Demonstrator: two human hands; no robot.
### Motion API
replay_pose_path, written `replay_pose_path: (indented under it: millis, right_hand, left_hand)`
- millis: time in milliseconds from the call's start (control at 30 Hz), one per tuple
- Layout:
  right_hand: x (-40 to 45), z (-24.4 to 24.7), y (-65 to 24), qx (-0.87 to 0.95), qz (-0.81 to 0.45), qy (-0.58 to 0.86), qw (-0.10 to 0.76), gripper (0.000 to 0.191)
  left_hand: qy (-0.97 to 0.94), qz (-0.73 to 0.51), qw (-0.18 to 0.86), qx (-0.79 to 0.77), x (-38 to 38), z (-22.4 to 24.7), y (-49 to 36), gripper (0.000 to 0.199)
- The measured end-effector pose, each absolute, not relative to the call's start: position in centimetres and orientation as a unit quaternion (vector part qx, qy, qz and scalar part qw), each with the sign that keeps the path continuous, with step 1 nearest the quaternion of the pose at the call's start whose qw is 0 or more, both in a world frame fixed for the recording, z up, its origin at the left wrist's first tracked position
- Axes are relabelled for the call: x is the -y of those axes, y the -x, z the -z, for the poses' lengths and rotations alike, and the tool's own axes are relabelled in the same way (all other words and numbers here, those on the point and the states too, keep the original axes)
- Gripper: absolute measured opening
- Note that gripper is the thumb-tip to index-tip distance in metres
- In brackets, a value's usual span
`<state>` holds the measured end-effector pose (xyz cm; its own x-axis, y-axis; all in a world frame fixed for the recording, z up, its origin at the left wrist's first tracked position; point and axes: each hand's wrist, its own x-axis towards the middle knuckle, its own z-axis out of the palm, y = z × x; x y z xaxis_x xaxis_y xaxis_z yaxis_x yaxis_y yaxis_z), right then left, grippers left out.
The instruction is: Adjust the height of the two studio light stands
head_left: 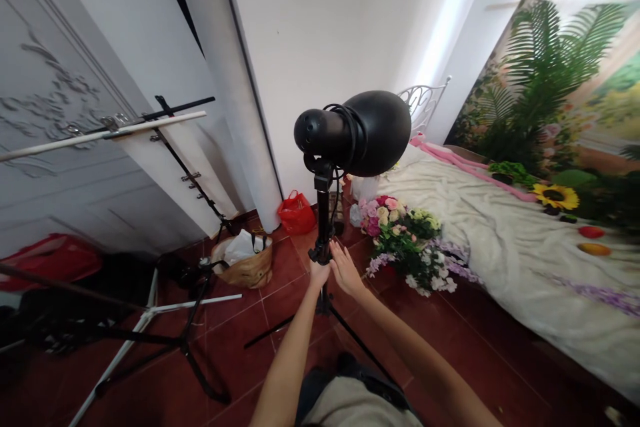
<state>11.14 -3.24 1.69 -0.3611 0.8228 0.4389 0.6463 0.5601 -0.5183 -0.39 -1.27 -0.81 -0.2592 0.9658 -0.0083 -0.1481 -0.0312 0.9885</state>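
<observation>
A black studio lamp (377, 133) with a wide reflector sits on top of a black light stand (323, 213). Its cord is looped around the lamp's neck. My left hand (320, 273) is closed around the stand's pole, just below the clamp collar with its knob (318, 253). On the right side of the pole, my right hand (346, 271) has its fingers stretched out, close against the collar; whether the fingertips press on it I cannot tell. The stand's spread legs (367, 347) reach the floor in front of my feet.
To the left stand a backdrop stand (187, 173) with crossbars and a white-legged stand (150, 310). A wicker basket (255, 267) and red bag (297, 213) rest on the tiles. Artificial flowers (400, 233) lie beside a bed with a cream cover (500, 233).
</observation>
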Motion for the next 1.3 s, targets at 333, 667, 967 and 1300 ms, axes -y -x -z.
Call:
replay_pose_path:
  millis: [333,667,967,1300]
  right_hand:
    - [0.8,-1.0,-10.2,0.66,-0.273,0.543,0.442,0.042]
    - [-2.5,-4.8,-10.8,0.688,-0.254,0.655,0.182,0.029]
    - [-2.5,-4.6,-10.6,0.679,-0.278,0.654,0.186,0.03]
    - [2.0,-1.5,-15.3,0.805,-0.218,0.449,0.321,0.04]
  left_hand:
    - [-0.398,-0.602,0.478,-0.5,1.9,-1.0,0.1,0.027]
    - [-0.414,-0.585,0.462,-0.523,1.7,0.1,0.3,0.021]
    - [-0.426,-0.578,0.452,-0.529,1.6,-0.1,0.2,0.021]
    - [-0.411,-0.586,0.45,-0.534,1.5,0.5,0.1,0.02]
